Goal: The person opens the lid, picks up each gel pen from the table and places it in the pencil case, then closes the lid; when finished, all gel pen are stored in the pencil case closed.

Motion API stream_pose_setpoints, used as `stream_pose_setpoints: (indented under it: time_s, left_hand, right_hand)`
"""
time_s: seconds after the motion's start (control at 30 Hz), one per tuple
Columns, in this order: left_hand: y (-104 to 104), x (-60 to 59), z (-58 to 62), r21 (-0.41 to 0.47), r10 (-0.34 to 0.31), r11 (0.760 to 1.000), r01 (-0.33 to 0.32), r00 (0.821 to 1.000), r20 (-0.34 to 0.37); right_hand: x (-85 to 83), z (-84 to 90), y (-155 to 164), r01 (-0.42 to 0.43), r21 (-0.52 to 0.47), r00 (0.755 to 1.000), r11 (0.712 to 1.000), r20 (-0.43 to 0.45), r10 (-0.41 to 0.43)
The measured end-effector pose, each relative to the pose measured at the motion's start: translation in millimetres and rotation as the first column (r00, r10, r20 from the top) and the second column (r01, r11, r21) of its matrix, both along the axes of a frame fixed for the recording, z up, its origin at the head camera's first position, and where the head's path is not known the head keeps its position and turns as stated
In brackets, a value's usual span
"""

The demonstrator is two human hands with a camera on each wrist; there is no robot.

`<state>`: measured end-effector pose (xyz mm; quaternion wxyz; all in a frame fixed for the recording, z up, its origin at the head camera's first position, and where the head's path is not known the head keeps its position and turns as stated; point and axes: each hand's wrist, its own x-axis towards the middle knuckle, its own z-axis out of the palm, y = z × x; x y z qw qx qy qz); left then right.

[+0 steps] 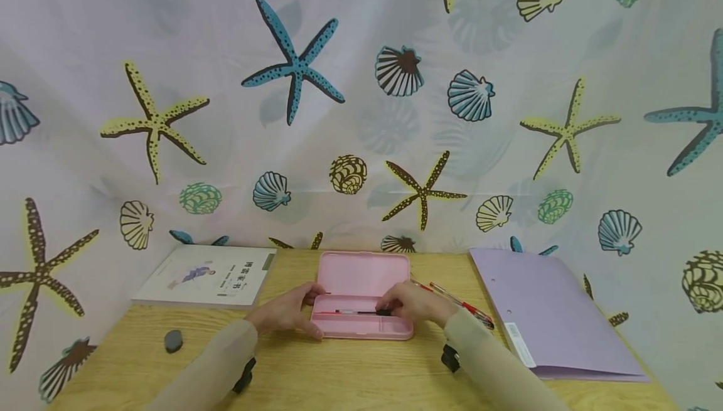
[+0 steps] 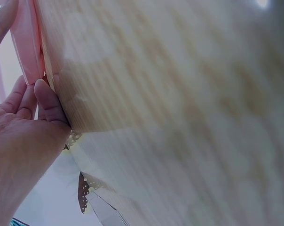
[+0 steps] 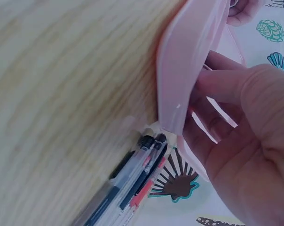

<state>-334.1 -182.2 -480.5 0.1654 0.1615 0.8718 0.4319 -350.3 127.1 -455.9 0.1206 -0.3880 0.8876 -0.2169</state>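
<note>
A pink pencil case (image 1: 361, 298) lies open at the lower middle of the head view, its lid tipped back toward the patterned cloth and its tray facing up on the wooden worktop (image 1: 339, 373). Inside the tray a pen (image 1: 350, 312) lies lengthwise, dark at its right end and red toward the left.

The left hand (image 1: 285, 310) rests against the left end of the case, thumb at the upper corner and fingers (image 2: 48, 101) curled round the lower left corner; the left wrist view shows those fingers pressed to the pink edge (image 2: 29, 42). The right hand (image 1: 415, 303) sits at the right end of the tray, its fingers (image 3: 217, 89) bent down into the case and pinching the dark end of the pen; in the right wrist view the fingers reach in behind the pink wall (image 3: 189, 66).

Just right of the case, behind the right hand, a few pens (image 1: 463, 304) lie side by side on the worktop, red and black parts showing, also seen at the lower middle of the right wrist view (image 3: 132, 188). Further right lies a pale purple folder (image 1: 548, 310). At the left, a white book (image 1: 206, 276) lies flat near the cloth, and a small grey eraser (image 1: 173, 340) sits well apart at the lower left. A cloth printed with starfish and shells (image 1: 294, 66) hangs behind everything.
</note>
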Motion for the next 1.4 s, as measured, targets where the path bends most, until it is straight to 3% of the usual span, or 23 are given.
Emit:
stream_pose_setpoints:
  time_s: [0.17, 0.53, 0.67, 0.9, 1.17, 1.4]
  left_hand:
    - [0, -0.8, -1.4, -0.001, 0.0, 1.0, 0.0, 1.0, -0.001]
    - [0, -3.1, -3.2, -0.019, 0.013, 1.0, -0.013, 1.0, 0.0]
    - [0, -3.3, -3.2, -0.02, 0.004, 1.0, -0.004, 1.0, -0.004]
    - [0, -3.3, -6.7, 0.068, 0.029, 0.997, -0.032, 0.998, 0.049]
    - [-1, -3.5, -7.2, 0.069, 0.031, 0.997, -0.034, 0.998, 0.05]
    - [1, -1.5, -3.6, 0.059, 0.042, 0.997, -0.045, 0.998, 0.056]
  right_hand:
    - [-0.1, 0.2, 1, -0.01, 0.035, 0.999, 0.999, -0.047, 0.012]
    - [-1.3, -6.0, 3, -0.047, -0.009, 0.998, 0.999, -0.041, 0.047]
    - [-1.0, -8.0, 3, -0.033, -0.027, 0.999, 0.999, -0.016, 0.033]
    - [0.7, -6.7, 5, -0.02, -0.048, 1.0, 0.999, -0.004, 0.02]
    - [0.9, -5.2, 8, 0.023, -0.083, 0.999, 0.996, 0.033, -0.02]
    - [0.0, -1.6, 19, 0.074, -0.204, 0.996, 0.976, 0.058, -0.063]
